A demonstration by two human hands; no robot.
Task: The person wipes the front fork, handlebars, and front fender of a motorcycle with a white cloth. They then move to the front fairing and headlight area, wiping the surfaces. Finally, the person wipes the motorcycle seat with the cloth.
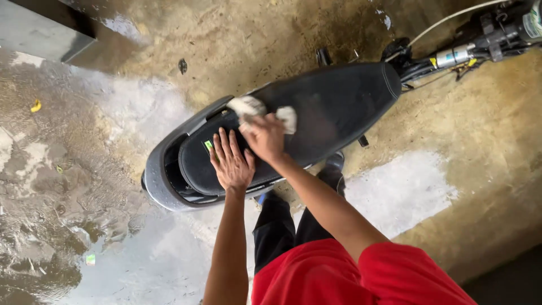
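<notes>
A scooter with a long black seat (333, 107) and a grey rear body (164, 169) stands below me on wet concrete. My right hand (264, 136) is closed on a pale, crumpled cloth (251, 108), pressing it against the seat near its rear half. My left hand (230, 161) lies flat, fingers spread, on the black rear seat pad next to a small green sticker (208, 145). My red shirt and dark trousers fill the bottom of the view.
The handlebar area (485, 39) with cables sticks out at top right. Wet, stained concrete floor (84, 169) with puddles and small yellow leaves surrounds the scooter. A grey ledge (39, 31) sits at top left.
</notes>
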